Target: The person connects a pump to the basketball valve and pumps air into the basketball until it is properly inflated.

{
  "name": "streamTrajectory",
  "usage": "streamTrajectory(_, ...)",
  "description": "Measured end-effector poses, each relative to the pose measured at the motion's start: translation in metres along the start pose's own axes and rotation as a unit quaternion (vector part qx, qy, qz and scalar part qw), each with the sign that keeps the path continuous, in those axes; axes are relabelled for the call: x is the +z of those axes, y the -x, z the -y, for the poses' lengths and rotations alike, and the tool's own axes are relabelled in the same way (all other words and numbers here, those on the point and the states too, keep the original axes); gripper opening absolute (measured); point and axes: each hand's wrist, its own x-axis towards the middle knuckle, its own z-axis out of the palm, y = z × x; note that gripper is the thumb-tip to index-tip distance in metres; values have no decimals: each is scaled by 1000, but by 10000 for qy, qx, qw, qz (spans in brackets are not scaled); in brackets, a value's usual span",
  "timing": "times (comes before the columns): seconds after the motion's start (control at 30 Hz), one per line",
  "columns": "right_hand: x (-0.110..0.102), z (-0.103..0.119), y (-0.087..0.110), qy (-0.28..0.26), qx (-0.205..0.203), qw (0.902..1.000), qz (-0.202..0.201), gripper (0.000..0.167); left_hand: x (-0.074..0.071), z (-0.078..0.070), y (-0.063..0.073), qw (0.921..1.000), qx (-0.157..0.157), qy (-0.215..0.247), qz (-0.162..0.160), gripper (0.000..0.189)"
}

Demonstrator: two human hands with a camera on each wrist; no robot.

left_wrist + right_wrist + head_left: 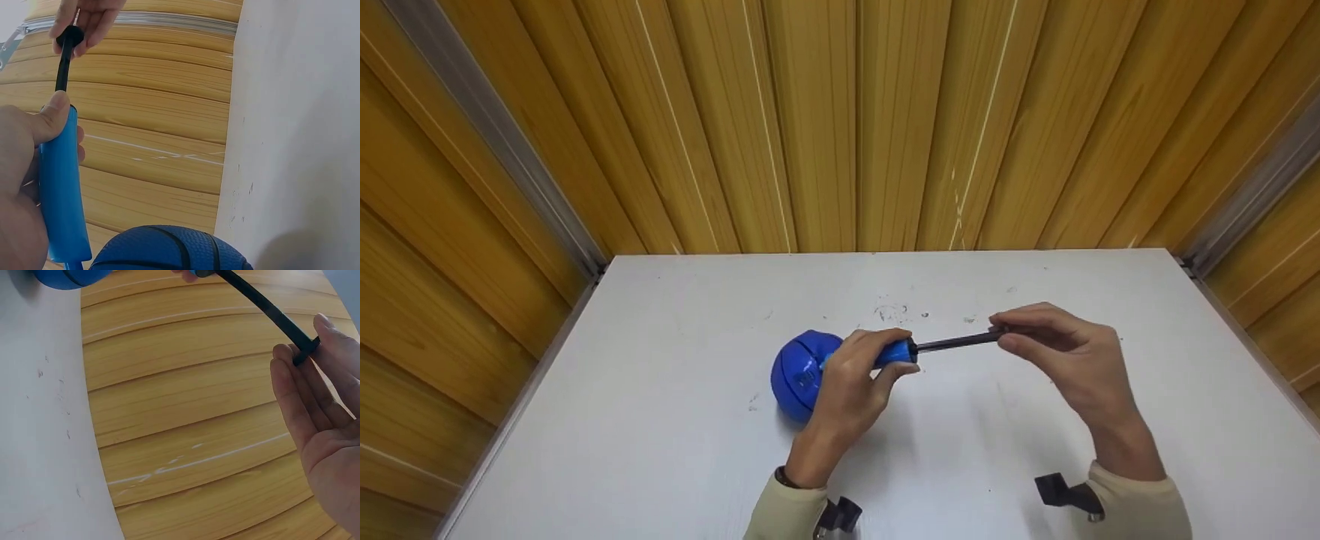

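Observation:
A blue hand pump [62,191] with a black plunger rod [956,343] is held above the table, its rod drawn out to the right. My left hand [851,382] grips the blue barrel, thumb near the end where the rod comes out. The fingertips of my right hand [1072,360] pinch the small black handle [306,351] at the rod's far end. Just left of my left hand is a blue ball [795,375] with black seams, a dent showing on its upper side. The pump's narrow tip points toward the ball; my left hand hides their meeting place in the head view.
The ball rests on a white table [675,450] with scattered dark scuffs. A wood-patterned wall [855,135] rises behind the table's back edge, with similar panels and metal posts at both sides. Dark camera mounts [1065,491] sit at both wrists.

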Motion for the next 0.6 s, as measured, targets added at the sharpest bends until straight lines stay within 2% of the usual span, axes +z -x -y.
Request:
streamTrajectory(0.1, 8, -3, 1, -49, 168, 9995, -275, 30, 2, -1, -1, 9998, -72, 141, -79, 33)
streamTrajectory(0.17, 18, -7, 1, -73, 289, 9991, -288, 29, 6, -2, -2, 9996, -99, 239, -134, 33)
streamTrajectory(0.37, 46, -18, 2, -265, 387, 9988, 152, 28, 14, -7, -4, 9998, -48, 206, -73, 34)
streamTrajectory(0.47, 46, -17, 1, -183, 332, 9989, 279, 29, 13, -8, -4, 9996, -59, 281, -17, 35)
streamTrajectory(0.6, 32, -6, -2, 346, 131, 9987, 364, 29, 10, -7, -6, 9987, -76, 489, 89, 36)
